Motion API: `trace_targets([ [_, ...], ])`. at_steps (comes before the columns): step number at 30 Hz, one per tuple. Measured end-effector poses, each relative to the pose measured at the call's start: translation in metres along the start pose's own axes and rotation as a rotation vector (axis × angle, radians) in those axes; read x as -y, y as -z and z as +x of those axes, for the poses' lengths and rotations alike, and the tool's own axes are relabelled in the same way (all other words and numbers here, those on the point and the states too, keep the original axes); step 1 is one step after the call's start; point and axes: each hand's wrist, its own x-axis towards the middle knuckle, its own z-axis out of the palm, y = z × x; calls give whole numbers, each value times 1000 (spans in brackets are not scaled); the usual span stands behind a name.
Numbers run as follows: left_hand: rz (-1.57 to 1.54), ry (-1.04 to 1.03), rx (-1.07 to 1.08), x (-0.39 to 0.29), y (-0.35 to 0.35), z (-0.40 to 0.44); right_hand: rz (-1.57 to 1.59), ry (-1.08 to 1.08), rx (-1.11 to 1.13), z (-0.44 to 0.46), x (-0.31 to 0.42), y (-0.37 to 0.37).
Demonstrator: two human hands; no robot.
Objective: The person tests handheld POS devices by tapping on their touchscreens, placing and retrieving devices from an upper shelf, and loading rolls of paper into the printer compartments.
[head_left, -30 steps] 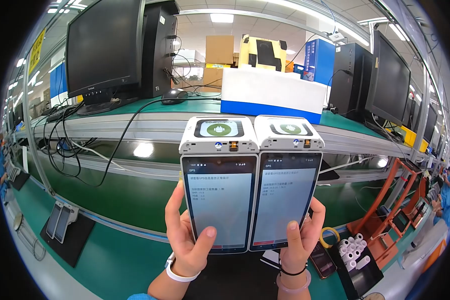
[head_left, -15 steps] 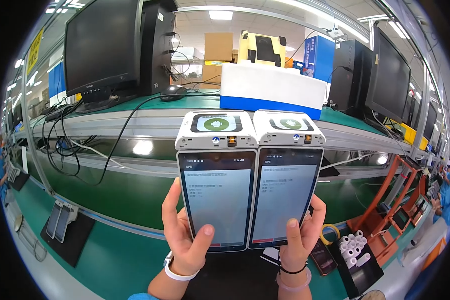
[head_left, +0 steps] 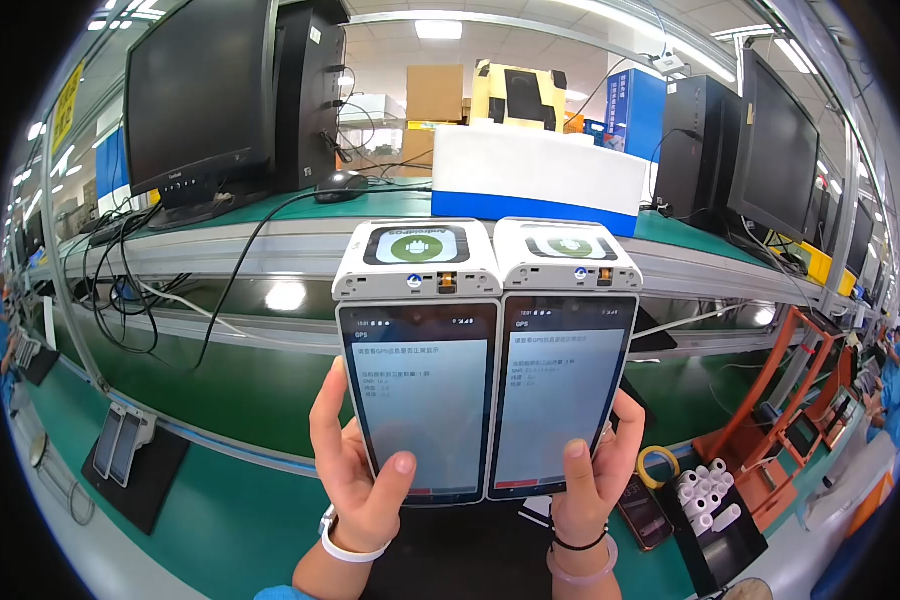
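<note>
Two white handheld terminals are held up side by side, their inner edges touching, with lit screens headed GPS. My left hand [head_left: 360, 480] grips the left terminal [head_left: 420, 400], its thumb on the lower screen and its fingers round the outer edge. The right terminal [head_left: 560, 390] is in my right hand [head_left: 592, 480], thumb likewise on the lower glass. Each terminal has a thick white top with a green round logo. Beneath them lies a black mat [head_left: 450, 560], partly hidden by my hands and the terminals.
Two more terminals [head_left: 118, 445] lie on a black mat at left. At right are a phone [head_left: 645, 512], yellow tape [head_left: 658, 466], a black tray [head_left: 735, 555] of white rolls and an orange rack [head_left: 760, 420]. Monitors and a white-blue box [head_left: 535, 175] stand on the shelf. People appear at both edges.
Both hands and the two terminals have shifted slightly left and up in view. The grip looks the same, and the screens still show the GPS page.
</note>
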Motion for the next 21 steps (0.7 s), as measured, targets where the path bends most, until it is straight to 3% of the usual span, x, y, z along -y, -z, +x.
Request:
trace_targets([
  [21,15,7,-29,-4,-5,-1,-14,13,5,1,5,-1],
])
